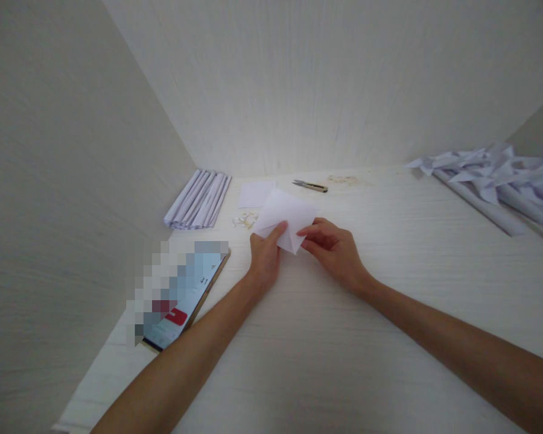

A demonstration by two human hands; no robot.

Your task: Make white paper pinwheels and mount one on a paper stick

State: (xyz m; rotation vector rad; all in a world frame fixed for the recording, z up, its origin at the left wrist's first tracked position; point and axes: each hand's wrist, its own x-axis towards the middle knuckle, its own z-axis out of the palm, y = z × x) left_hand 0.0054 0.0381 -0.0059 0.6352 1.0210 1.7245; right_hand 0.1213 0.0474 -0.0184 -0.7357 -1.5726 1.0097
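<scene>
Head view: The left hand (265,262) grips a white sheet of paper (286,208), thumb pressed flat on its face and the other fingers underneath. The sheet is turned cornerwise to the wearer, with crease lines and a folded portion at its near end. The right hand (337,252) is at the sheet's right near edge, fingers curled and thumb and forefinger set narrowly at the paper; whether they are closed on it cannot be told. The sheet is at the middle of the view, above the pale table (411,265), and its face shows plain white.

Writing is confined to the phone (199,295), lying left of the left forearm. Its lit screen, partly covered by pixelation, carries a red block with a white mark and a few small dark characters, tilted and not reliably legible.

Beyond the hands, a flat square of paper (256,194) lies just beside small yellowish bits (244,221). Snips (311,185) lie near more scattered bits (342,179). A row of paper rolls (198,200) is at left; at far right, pointed paper shapes (493,172) lie heaped over further paper tubes (473,200).
</scene>
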